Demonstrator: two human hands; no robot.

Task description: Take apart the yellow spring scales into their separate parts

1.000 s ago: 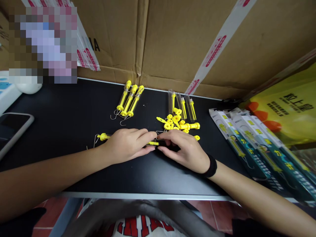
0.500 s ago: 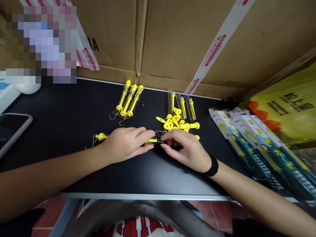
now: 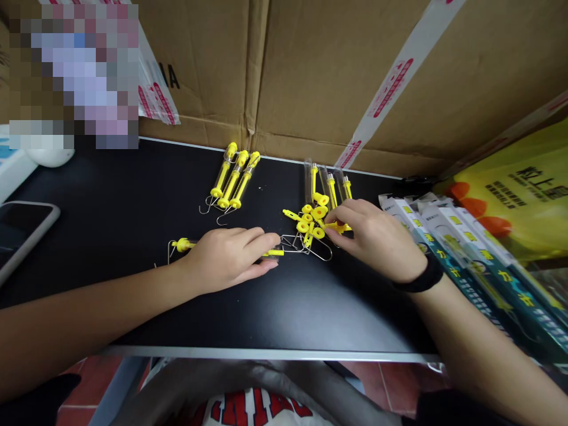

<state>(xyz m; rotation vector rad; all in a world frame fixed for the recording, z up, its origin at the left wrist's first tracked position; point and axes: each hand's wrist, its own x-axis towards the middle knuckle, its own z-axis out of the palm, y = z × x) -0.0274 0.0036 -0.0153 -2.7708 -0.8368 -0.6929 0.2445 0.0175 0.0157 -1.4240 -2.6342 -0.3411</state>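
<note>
hands apart among yellow parts

my left hand (image 3: 231, 257) clamps a slim yellow plastic rod (image 3: 274, 252) flat on the matte black tabletop (image 3: 133, 195). my right hand (image 3: 377, 236) touches a short yellow plastic peg (image 3: 341, 226) beside a heap of round yellow caps (image 3: 310, 216); i cannot tell if it grips.

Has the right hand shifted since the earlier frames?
Yes. The right hand has gone right and farther back, off the yellow rod in the left hand, to the pile of loose yellow parts.

Your yellow tool (image 3: 272, 253) lies flat under your left hand (image 3: 231, 258), hook pointing left; yellow caps (image 3: 310, 216) lie heaped beside it.
</note>
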